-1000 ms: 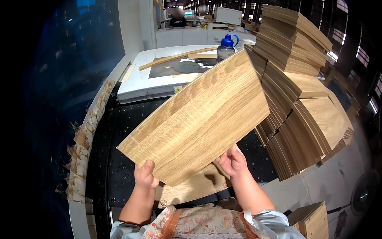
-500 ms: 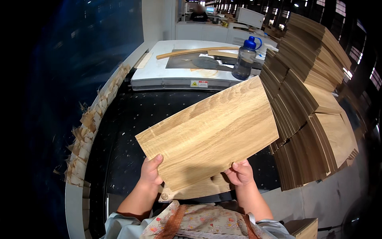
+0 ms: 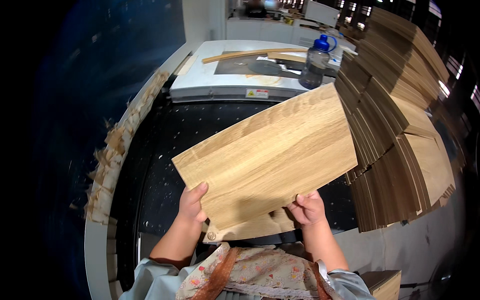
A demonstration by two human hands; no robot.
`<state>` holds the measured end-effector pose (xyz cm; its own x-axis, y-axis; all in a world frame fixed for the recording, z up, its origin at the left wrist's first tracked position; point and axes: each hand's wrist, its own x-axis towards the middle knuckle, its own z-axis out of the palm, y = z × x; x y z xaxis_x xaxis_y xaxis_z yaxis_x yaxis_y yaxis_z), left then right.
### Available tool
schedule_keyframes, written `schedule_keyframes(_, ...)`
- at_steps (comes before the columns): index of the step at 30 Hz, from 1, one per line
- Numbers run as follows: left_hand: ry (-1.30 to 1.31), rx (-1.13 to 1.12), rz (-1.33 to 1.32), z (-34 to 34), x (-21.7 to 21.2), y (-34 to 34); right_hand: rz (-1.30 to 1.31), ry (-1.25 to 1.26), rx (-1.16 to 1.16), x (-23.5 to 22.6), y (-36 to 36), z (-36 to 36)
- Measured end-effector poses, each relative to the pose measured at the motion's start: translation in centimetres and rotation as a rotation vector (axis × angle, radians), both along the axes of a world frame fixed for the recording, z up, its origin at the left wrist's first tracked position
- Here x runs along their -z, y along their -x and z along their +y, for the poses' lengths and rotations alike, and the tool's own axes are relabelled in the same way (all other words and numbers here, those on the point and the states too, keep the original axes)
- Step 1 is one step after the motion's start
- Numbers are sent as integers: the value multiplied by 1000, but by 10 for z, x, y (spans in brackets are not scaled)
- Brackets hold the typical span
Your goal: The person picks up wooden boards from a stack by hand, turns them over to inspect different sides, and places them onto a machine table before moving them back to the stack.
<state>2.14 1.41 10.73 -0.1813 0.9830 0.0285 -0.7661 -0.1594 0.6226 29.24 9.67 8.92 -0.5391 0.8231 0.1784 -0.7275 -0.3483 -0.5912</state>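
A light-brown wooden board (image 3: 272,150) with visible grain is held up in front of me, tilted so that its right end is higher. My left hand (image 3: 194,201) grips its lower left edge, thumb on the face and fingers hidden behind. On the lower right edge my right hand (image 3: 308,207) is closed the same way, thumb on the near edge. Beneath the held board, close to my body, lies another piece of wood (image 3: 250,230) with a round knot at its left corner; most of it is covered.
A black perforated table (image 3: 165,150) spreads under the board. Tall stacks of wooden boards (image 3: 380,130) stand at the right. A white machine cover (image 3: 200,82) behind carries wood strips (image 3: 250,54) and a blue-capped water bottle (image 3: 315,65). Ragged tape scraps (image 3: 117,142) line the left edge.
The view has shifted slightly, so the surroundings sit a little higher and farther right. Both hands keep their hold on the board, whose tilt is nearly unchanged.
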Motion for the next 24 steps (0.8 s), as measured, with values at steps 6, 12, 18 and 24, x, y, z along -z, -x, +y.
schedule_keyframes(6, 45, -7, 17, -4, -14, -7, 31, 5, 31, -6, -1, -3)
schedule_keyframes(12, 47, 23, -10, 3, -20, -8, 44, 0, 23, -8, -2, 1)
schedule_keyframes(18, 59, 77, -45, 19, -33, -3, 25, -23, 48, -22, 2, 6)
schedule_keyframes(24, 59, 99, -23, 26, -44, -1, 49, -56, 24, -23, 4, 11)
